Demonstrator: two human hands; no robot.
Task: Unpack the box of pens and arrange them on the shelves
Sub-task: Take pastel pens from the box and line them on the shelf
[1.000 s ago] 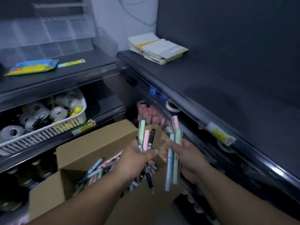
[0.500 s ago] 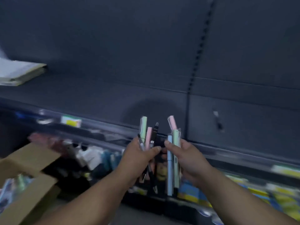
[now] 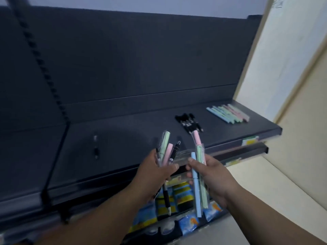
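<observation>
My left hand (image 3: 155,172) grips a mixed bunch of pens (image 3: 167,151): green, pink and black ones stick up above my fingers. My right hand (image 3: 210,172) holds three pastel pens (image 3: 198,184), one pink, one green, one blue, upright in front of the dark shelf (image 3: 123,138). On that shelf lies a row of black pens (image 3: 189,123) and, further right, a row of pastel pens (image 3: 228,113). The pen box is out of view.
A slotted upright (image 3: 44,71) divides the shelf back on the left. A lower shelf holds blue and yellow packets (image 3: 182,193). A cream wall (image 3: 290,85) stands at the shelf's right end. A small dark item (image 3: 95,147) lies on the shelf's left part.
My view has swung right, away from the cardboard box and along the shelf to its right end. Both hands keep hold of their pens in much the same pose.
</observation>
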